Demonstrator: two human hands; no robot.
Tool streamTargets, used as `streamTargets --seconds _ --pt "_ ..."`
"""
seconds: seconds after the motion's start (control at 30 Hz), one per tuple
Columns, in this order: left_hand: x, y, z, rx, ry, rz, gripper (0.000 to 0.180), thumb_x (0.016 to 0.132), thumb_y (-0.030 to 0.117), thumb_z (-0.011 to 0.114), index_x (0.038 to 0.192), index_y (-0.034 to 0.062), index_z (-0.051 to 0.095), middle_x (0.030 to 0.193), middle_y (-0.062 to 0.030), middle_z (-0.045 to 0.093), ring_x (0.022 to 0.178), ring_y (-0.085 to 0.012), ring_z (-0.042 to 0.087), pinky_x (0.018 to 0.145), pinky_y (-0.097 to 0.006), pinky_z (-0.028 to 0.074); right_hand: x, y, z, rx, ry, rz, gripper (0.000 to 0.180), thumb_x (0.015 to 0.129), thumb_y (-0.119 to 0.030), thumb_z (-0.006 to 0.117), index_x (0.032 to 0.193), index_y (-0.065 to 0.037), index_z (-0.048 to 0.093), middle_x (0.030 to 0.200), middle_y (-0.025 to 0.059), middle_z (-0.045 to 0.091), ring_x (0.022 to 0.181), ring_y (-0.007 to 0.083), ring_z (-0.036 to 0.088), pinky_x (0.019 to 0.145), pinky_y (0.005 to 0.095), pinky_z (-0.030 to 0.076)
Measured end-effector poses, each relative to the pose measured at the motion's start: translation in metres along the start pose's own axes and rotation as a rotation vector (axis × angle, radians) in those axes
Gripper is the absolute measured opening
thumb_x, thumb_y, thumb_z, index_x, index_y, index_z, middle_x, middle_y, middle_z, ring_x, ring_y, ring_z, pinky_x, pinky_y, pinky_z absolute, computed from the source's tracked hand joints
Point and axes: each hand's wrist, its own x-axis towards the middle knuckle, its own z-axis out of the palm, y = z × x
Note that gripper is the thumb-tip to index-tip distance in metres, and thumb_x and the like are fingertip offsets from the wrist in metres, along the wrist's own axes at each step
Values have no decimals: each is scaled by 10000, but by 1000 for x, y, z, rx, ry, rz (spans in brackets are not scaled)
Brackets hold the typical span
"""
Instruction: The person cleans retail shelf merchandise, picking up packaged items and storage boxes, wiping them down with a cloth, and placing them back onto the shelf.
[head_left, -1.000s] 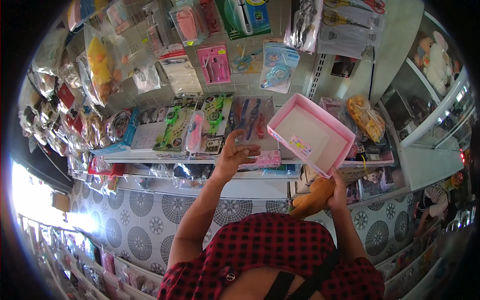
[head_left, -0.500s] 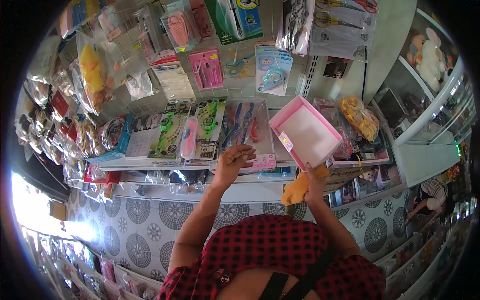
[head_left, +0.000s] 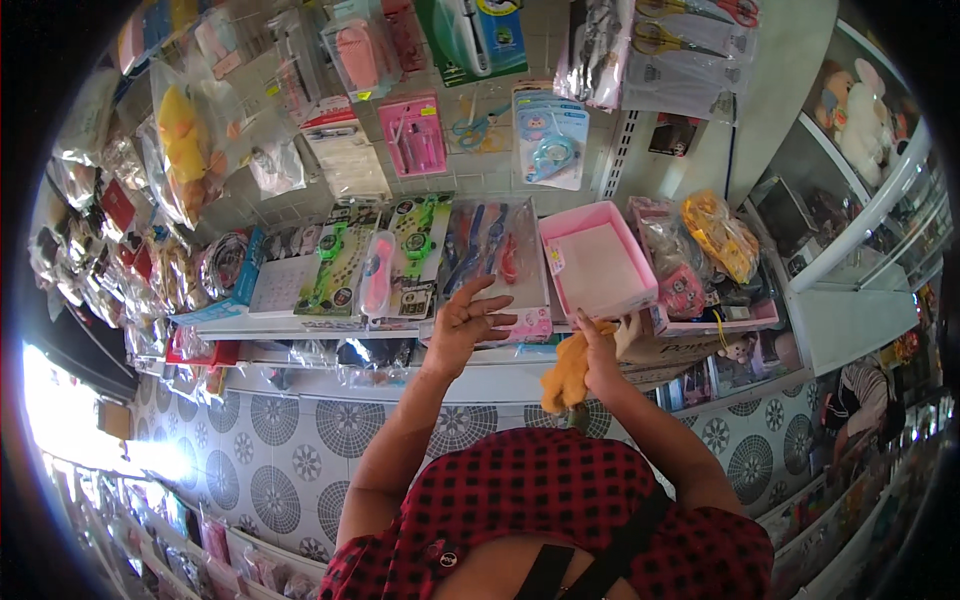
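An orange cloth (head_left: 566,376) hangs from my right hand (head_left: 601,362), whose fingers are closed on it. That hand's upper end meets the front edge of a pink box (head_left: 648,290), open-topped with a pale inside. The box sits at the shelf's front, level with its neighbours. My left hand (head_left: 466,328) holds nothing, its fingers spread above the front edge of a clear-covered tray (head_left: 525,285) of blue and red wristwatches. Left of that tray lie a pink packaged item (head_left: 378,275) and green toy watches on cards (head_left: 328,250).
Right of the pink box stands another pink box of bagged goods (head_left: 740,316), with a yellow bagged item (head_left: 722,237) on top. Packaged goods hang on the wall ahead, including a blue tape dispenser (head_left: 552,155). A glass cabinet (head_left: 850,260) is at right. A person (head_left: 860,400) is at far right.
The pink box has shifted left and turned straighter on the shelf, with my right hand and the cloth moving left too. My left hand's fingers have spread from a loose curl.
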Motion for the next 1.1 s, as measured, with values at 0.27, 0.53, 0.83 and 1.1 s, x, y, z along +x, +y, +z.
streamTargets --seconds 0.27,0.53,0.83,1.1 --pt "9 -7 4 -50 101 -198 469 768 -36 429 1225 21 337 1047 -221 527 907 -292 574 726 -338 508 17 10 -19 -64 -17 283 295 727 -365 632 811 -106 520 719 39 552 614 196 570 574 361 477" --pt "62 -29 26 25 -26 -298 414 788 -10 420 1199 15 367 960 -204 564 816 -267 600 660 -319 518 -15 -28 -56 -430 -467 440 292 776 -282 602 895 -20 550 818 72 581 723 159 569 651 295 458" --pt "161 -115 81 657 -219 -169 377 743 -11 444 1112 49 493 860 -132 613 747 -190 596 601 -291 494 -43 -32 -97 -654 -457 296 392 719 -350 649 926 -26 576 822 44 585 768 126 538 708 265 426" --pt "177 -130 125 1163 -186 641 326 725 138 531 1035 39 539 872 -144 612 765 -233 607 700 -324 472 -51 -72 -130 -553 -340 386 329 748 -283 635 939 -23 571 824 26 584 743 112 539 679 247 436"
